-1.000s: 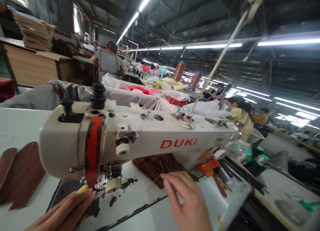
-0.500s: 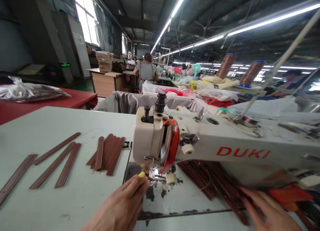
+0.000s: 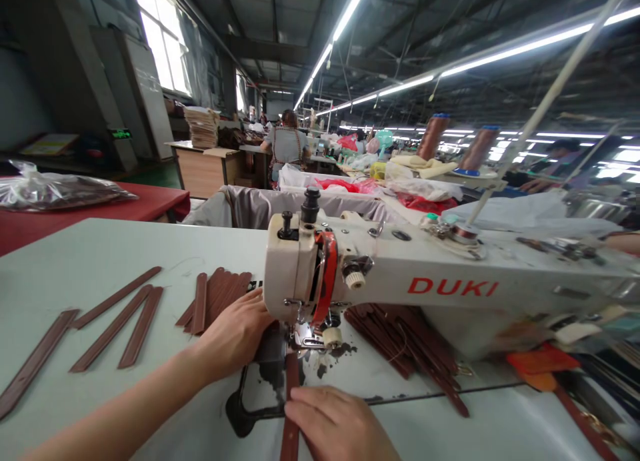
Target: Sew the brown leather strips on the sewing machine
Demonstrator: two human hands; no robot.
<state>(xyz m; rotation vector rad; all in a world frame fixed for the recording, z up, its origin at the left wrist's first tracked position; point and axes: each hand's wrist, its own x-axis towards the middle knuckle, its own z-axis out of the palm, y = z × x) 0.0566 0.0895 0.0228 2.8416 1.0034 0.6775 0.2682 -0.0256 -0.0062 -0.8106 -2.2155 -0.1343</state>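
Note:
A white DUKI sewing machine (image 3: 450, 281) stands on a pale table (image 3: 100, 261). A narrow brown leather strap (image 3: 291, 381) runs from the presser foot (image 3: 306, 338) toward me. My right hand (image 3: 340, 424) lies on the strap's near end, fingers curled over it and pressing it to the machine bed. My left hand (image 3: 235, 334) reaches in from the left to the needle area, fingers hidden behind the machine head. A fanned pile of brown straps (image 3: 215, 301) lies just left of that hand.
Three loose brown straps (image 3: 115, 321) lie on the table's left. More straps (image 3: 405, 344) are heaped under the machine arm. An orange tool (image 3: 543, 361) rests at right. Thread cones (image 3: 433, 136) stand behind. A person (image 3: 287, 141) works at a far bench.
My left hand moved up to the needle area. My right hand came from the pile under the machine arm to the front, and a strap now lies under the presser foot.

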